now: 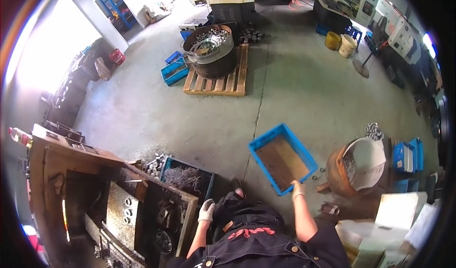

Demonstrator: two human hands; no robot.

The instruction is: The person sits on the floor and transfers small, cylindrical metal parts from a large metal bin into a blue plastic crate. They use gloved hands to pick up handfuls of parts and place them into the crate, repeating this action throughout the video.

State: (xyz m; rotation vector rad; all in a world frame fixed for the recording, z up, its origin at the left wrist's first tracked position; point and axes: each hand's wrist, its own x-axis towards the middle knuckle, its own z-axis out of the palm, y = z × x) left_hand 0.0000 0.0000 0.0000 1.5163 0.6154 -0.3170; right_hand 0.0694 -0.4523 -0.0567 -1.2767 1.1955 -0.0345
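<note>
A blue plastic crate (308,158) with a brown, dirty bottom is tilted in front of me, right of the middle. My right hand (298,188), in a pale glove, grips its near rim close to the lower corner. My left hand (206,211), gloved too, rests beside my left knee with nothing visible in it, its fingers loosely extended. Just beyond that hand stands a dark bin with a blue rim (209,188), filled with tangled metal shavings (182,177).
An open machine (109,163) with ring-shaped parts stands at left. A drum of metal parts (209,54) sits on a wooden pallet (223,88) ahead. Right are a tipped rusty drum (338,170), blue boxes (404,157) and white cartons (401,210). Small metal parts (156,166) lie near the bin.
</note>
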